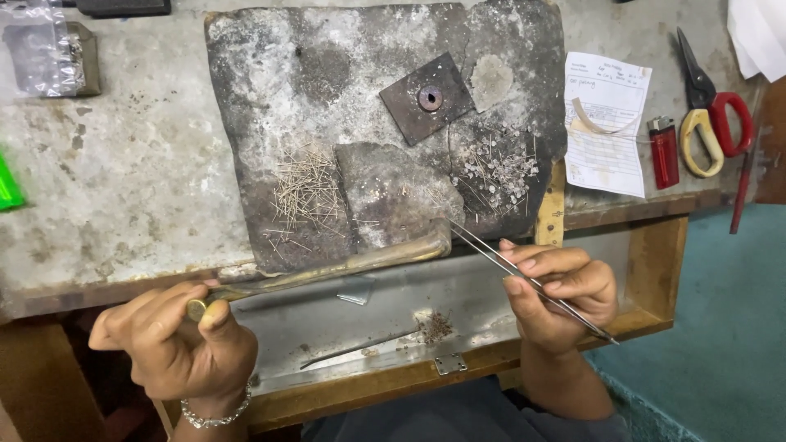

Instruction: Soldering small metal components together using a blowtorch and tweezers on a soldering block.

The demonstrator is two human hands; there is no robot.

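I observe the right hand (561, 290) pinching tweezers (524, 277), tips pressed together at the near edge of the charred soldering block (278, 90). The left hand (176, 348) grips a brass torch (327, 272) lying along that same edge. I judge steady, braced wrists essential here.

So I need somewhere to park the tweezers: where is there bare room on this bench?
Bare bench top lies left of the charred block, before the plastic bag. The tray below is mostly bare. The block holds pin piles and a square plate; the right, with paper slip, lighter and scissors, is crowded.
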